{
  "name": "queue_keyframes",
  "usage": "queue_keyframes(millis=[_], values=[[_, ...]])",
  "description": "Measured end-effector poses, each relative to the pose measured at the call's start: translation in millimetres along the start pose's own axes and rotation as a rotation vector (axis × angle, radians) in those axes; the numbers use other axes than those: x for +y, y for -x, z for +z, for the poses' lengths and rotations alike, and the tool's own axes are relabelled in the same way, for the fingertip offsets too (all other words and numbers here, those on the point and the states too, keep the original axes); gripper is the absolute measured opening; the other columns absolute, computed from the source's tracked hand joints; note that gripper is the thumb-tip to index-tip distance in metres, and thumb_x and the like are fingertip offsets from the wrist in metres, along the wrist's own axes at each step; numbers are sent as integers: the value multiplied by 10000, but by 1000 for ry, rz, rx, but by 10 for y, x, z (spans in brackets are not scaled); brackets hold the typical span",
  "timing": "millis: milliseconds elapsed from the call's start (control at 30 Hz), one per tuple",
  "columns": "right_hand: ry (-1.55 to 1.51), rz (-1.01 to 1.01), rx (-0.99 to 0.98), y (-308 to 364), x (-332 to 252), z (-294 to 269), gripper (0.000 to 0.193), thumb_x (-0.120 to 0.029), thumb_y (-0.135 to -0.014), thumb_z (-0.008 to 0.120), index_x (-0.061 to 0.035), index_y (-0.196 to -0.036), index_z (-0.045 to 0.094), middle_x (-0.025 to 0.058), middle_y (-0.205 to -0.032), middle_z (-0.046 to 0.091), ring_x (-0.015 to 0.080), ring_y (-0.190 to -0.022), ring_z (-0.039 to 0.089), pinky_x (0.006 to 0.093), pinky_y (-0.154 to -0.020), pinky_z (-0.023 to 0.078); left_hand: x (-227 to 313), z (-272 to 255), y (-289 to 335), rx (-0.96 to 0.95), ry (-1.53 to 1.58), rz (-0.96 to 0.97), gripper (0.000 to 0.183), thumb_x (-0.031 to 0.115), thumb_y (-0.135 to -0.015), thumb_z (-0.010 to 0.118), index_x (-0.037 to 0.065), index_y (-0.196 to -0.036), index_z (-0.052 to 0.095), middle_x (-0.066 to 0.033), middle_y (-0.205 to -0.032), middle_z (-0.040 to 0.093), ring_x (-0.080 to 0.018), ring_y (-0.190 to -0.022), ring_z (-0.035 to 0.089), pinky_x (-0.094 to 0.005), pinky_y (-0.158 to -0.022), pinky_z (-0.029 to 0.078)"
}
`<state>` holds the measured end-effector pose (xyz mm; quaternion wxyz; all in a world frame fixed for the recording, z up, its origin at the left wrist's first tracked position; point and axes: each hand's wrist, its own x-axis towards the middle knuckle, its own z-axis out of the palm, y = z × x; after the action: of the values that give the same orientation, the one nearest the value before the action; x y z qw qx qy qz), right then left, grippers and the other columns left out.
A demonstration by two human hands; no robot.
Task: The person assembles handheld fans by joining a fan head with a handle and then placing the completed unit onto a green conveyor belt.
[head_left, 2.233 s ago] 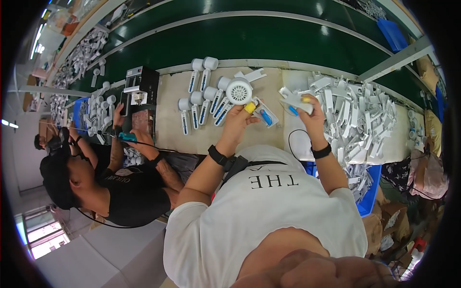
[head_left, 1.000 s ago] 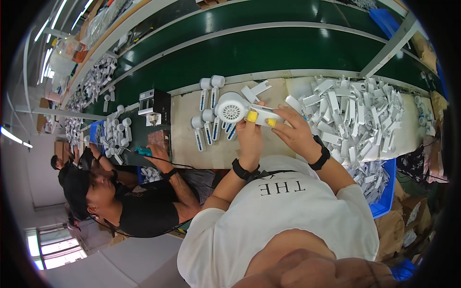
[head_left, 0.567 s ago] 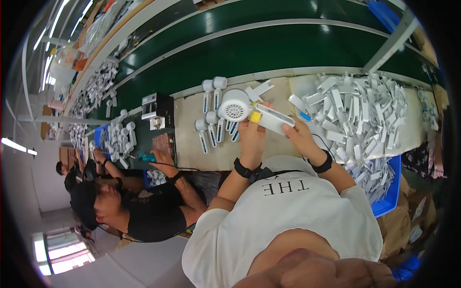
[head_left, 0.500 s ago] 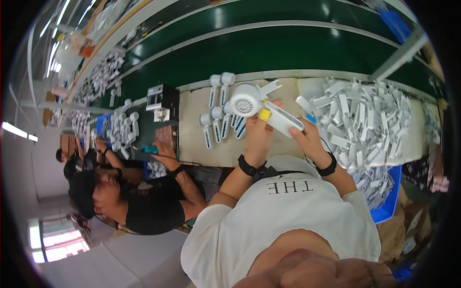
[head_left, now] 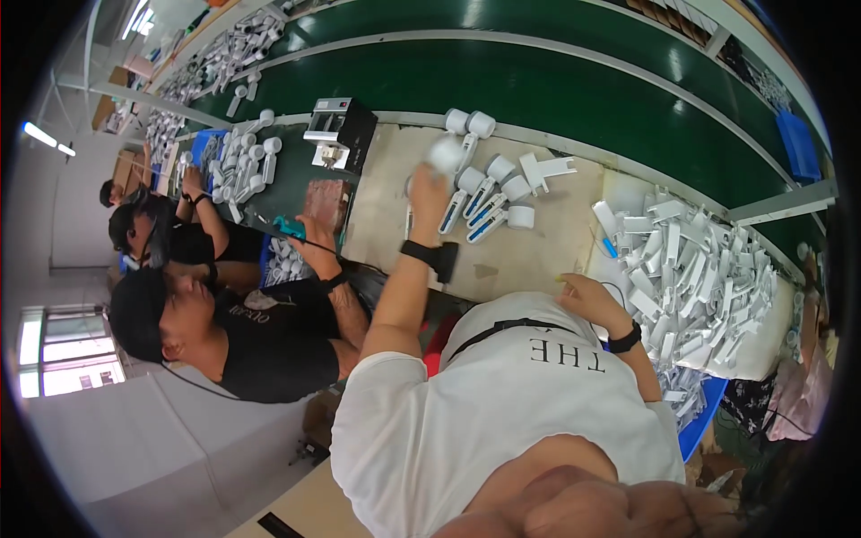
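Observation:
My left hand, reaching out over the work mat, is closed on a white handheld fan; its round head is smeared by motion and the handle is mostly hidden. Just right of that hand, several similar white handheld fans lie with round heads and blue-marked handles. A white forked plastic part rests beside them. Close to my body, my right hand is empty with its fingers loosely apart; a small yellow patch shows at a fingertip.
A heap of white plastic housings spreads over the right side, above a blue bin. A black-and-silver machine and a brown block stand left. A co-worker sits at my left, near more fans. A green conveyor runs behind.
My left hand has carried the fan away from my body, up and left toward the other fans. My right hand has let go of it and drawn back. The view has shifted.

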<state>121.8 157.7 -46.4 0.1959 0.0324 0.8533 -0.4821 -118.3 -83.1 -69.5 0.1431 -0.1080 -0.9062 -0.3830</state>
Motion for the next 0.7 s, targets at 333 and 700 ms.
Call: queue_keyframes(millis=[333, 700], values=[[66, 50, 99, 68, 165, 69, 354, -245, -758, 580, -9, -1020, 555, 128, -799, 599, 261, -726, 576, 336, -641, 453, -1818, 11, -553, -25, -344, -193, 221, 77, -669, 539, -46, -850, 576, -242, -794, 591, -421, -791, 559, -454, -725, 446], [210, 152, 189, 136, 286, 282, 383, -318, -810, 504, -32, -1063, 544, 134, -882, 612, 287, -829, 578, 367, -732, 449, -1738, 697, -1213, -273, -607, 60, 274, 240, -766, 565, 5, -906, 557, -188, -910, 603, -337, -837, 593, -389, -723, 481]])
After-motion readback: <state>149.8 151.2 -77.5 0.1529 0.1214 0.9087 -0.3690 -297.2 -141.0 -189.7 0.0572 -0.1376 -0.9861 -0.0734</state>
